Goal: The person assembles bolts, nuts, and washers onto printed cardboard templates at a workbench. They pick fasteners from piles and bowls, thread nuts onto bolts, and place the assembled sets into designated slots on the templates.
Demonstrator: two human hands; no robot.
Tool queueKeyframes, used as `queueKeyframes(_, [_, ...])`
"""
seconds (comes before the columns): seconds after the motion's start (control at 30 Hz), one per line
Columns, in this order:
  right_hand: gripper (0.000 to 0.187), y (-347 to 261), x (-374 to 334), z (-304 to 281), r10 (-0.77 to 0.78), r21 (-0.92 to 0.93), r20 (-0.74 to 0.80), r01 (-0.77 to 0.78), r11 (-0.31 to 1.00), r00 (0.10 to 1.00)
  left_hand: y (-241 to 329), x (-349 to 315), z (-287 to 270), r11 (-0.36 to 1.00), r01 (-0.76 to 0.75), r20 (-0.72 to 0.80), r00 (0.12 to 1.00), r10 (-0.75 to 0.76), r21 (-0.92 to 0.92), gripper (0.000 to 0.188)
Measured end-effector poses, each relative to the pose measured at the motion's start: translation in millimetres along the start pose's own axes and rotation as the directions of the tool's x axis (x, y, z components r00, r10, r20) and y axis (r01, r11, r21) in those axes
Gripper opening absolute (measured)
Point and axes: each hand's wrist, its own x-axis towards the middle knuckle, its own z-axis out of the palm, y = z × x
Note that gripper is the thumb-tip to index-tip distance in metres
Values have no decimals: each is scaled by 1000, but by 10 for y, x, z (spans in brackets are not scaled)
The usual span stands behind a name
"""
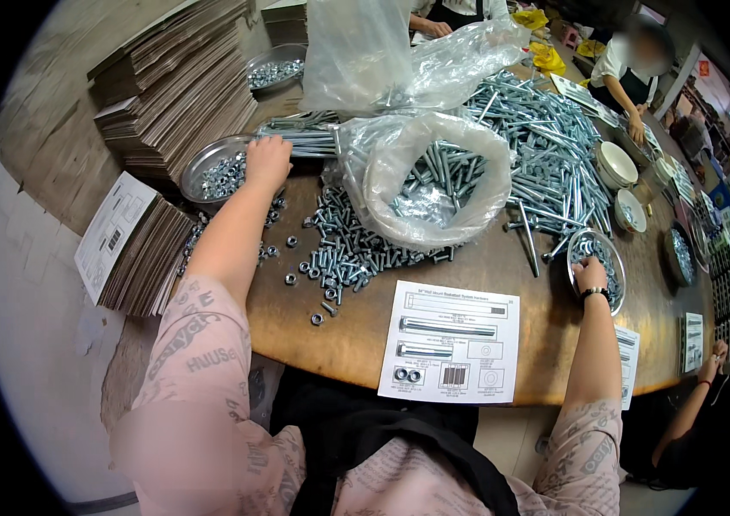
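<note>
My left hand (268, 162), fingers curled downward, is between a round metal bowl of hex nuts (225, 175) and the ends of a stack of long bolts (300, 142). What its fingertips hold, if anything, is hidden. On the right, my right hand (589, 273) reaches into a bowl of washers (610, 258), fingers drawn together and their tips out of sight. A white card (448, 340) showing bolts, nuts and washers lies at the table's front edge.
Between my arms are short bolts (339, 245), loose nuts (291, 279) and an opened plastic bag of bolts (438, 185). Long bolts (545, 146) heap behind it. Cardboard stacks (171, 95) stand left. More bowls (616, 165) and co-workers' hands (636, 129) are at the right.
</note>
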Motion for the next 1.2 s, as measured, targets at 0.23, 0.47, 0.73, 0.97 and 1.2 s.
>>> queueKeyframes(0.23, [41,71,129,38,61,-122,135,-45,991,989,-28,116,202,985,-66,68,996,56,157,13])
queueKeyframes(0.47, [35,-95,74,-81,45,-142,175,-20,990,984,-85,-186,-300,998,-65,-24,998,65,-6,11])
queueKeyframes(0.73, [31,116,45,-127,-66,-67,130,75,995,989,802,-1046,-1155,700,-113,-242,966,-87,-705,14])
queueKeyframes(0.97, [18,-17,-229,-184,-101,11,-17,102,995,995,2180,-1164,-1098,408,-246,-43,893,447,-879,15])
queueKeyframes(1.2, [25,514,-74,35,-4,469,-158,79,880,988,2559,-1124,-827,356,-217,6,847,531,-909,16])
